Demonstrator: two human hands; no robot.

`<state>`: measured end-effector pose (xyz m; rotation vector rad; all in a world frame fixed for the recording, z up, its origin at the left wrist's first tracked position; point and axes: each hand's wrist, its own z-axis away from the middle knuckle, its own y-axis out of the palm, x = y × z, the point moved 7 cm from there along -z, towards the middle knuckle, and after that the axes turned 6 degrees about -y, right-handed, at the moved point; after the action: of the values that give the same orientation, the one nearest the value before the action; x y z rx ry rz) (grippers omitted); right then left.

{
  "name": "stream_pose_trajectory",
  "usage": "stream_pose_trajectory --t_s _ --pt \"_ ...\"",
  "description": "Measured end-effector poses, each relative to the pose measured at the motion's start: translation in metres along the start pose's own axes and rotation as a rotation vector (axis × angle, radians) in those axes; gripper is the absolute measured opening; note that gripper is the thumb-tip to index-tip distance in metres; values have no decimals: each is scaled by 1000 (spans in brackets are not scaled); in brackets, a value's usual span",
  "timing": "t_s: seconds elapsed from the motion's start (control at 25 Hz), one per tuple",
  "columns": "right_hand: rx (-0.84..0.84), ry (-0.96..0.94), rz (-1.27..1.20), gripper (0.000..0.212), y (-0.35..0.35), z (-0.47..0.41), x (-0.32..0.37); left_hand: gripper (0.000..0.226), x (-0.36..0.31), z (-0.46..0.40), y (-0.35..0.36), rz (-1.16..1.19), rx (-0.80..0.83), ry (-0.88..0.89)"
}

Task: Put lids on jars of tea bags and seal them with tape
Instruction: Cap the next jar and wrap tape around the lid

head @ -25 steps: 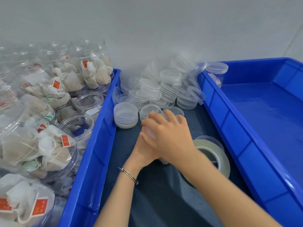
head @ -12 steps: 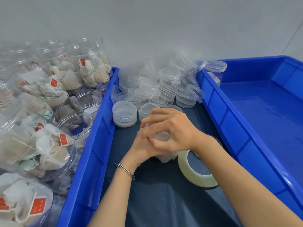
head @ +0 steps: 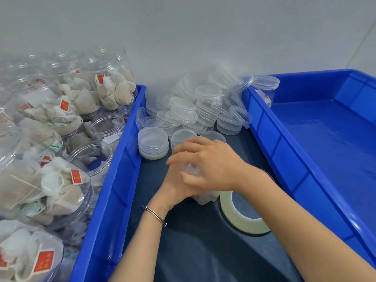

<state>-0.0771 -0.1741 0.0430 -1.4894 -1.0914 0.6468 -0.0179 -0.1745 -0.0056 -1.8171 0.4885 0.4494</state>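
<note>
We are curling the fingers [head: 179, 159] of our right hand [head: 211, 165] down over a clear lid [head: 188, 166], grasping it from above on top of the jar [head: 204, 197], whose tea-bag-filled lower part is showing just under the right wrist. Our left hand [head: 175, 186] is lying below the right one, wrapped against the jar's near side; most of its fingers are hidden, so it is probably gripping the jar, though we cannot tell for sure. A thin metal bracelet [head: 155, 215] is circling the left wrist.

Just to the right of the fingers, the roll of clear tape [head: 240, 217] is leaning on the dark table [head: 199, 251], touching the jar's base or nearly so. Just beyond the fingers a short stack of lids [head: 153, 143] is standing, and farther back a loose pile of spare lids [head: 201, 106] is heaping against the wall.

To the left of the hands, a blue tray [head: 114, 192] is holding open jars of tea bags [head: 50, 180], most lying on their sides with red tags showing. To the right, well apart from the fingers, a second blue tray [head: 270, 139] is sitting with one lidded jar [head: 264, 86] in its far corner.
</note>
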Motion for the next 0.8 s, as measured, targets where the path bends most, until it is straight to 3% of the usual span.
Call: stream_pose_trajectory --t_s 0.12,0.28,0.32,0.4,0.48,0.56,0.72,0.8 --pt "-51 359 283 38 12 4 6 35 -20 8 -11 -127 -191 161" --pt "-73 625 381 38 10 0 17 37 -8 16 -4 69 -121 151" --pt "-76 635 354 41 11 0 14 36 -4 15 -5 141 -126 153" --pt "-20 493 238 52 13 -3 5 41 6 11 -6 407 -94 -12" --pt "111 287 110 64 8 -2 -3 70 23 11 3 559 -42 -217" --pt "207 188 14 64 3 4 -6 89 29 13 11 560 -8 -232" --pt "117 431 256 64 -6 10 -5 63 12 5 9 476 25 -100" --pt "106 465 337 59 -12 3 0 61 14 3 8 467 22 -89"
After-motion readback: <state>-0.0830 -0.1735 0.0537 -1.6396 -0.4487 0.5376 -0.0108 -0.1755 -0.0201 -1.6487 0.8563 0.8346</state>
